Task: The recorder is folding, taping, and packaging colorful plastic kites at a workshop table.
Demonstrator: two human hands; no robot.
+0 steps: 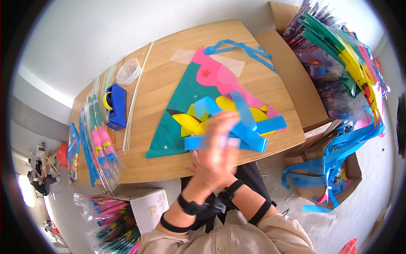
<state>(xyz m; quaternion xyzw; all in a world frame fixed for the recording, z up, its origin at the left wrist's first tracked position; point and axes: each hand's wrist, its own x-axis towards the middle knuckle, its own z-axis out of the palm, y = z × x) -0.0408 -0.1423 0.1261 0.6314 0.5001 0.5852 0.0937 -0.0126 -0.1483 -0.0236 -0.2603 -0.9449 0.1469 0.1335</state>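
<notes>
1. A triangular kite of thin plastic film (186, 106), teal with a pink shape, a red star and a yellow figure on it, lies flat on the light wooden table (169, 165). Its point is toward the far side and its wide edge is toward the person.
2. Long light-blue plastic ribbon strips (249, 127) lie folded and crossed over the near part of the kite, close to the table edge.
3. The left hand (213, 156) is blurred. It is raised over the near edge of the table with the fingers spread, and it overlaps the blue strips. I cannot tell if it grips them.
4. The right hand (191, 167) is almost fully hidden behind the left one; only a few fingers show at the table edge. I cannot tell if it is open or closed.
5. Both forearms carry black straps.
6. On the left part of the table stands a blue tape dispenser (115, 106). Behind it is a small round clear container (128, 71).
7. Thin pale rods (136, 95) lie beside the dispenser.
8. A stack of packed kites in clear bags (99, 144) lies at the left table edge.
9. To the right, cardboard boxes (296, 80) hold many colourful kites (347, 63), and more blue ribbons (334, 165) hang below them.
</notes>
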